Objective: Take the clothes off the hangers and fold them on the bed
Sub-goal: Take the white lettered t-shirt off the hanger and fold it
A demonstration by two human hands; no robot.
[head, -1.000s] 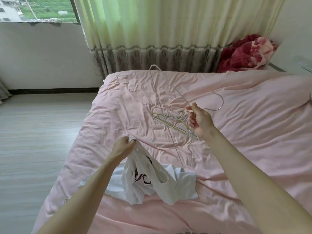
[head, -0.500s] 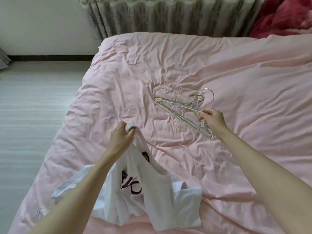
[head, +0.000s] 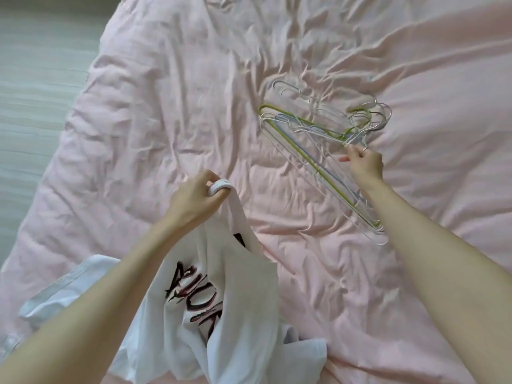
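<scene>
A white T-shirt (head: 221, 295) with dark red lettering hangs bunched from my left hand (head: 195, 199), which grips its collar just above the bed (head: 155, 112). The shirt's lower part lies crumpled on the pink cover near the front edge. A pile of several wire hangers (head: 315, 142), white, green and pale blue, lies flat on the cover to the right. My right hand (head: 364, 162) rests at the pile's near side, its fingers curled and pinching the hangers just below their hooks.
The wrinkled pink cover fills most of the view. A pale striped floor (head: 36, 79) shows past the bed's left edge.
My right hand has lowered the hanger onto the pile on the bed. The view has tilted down, so curtain and wall have left the frame. My left hand still grips the shirt's collar.
</scene>
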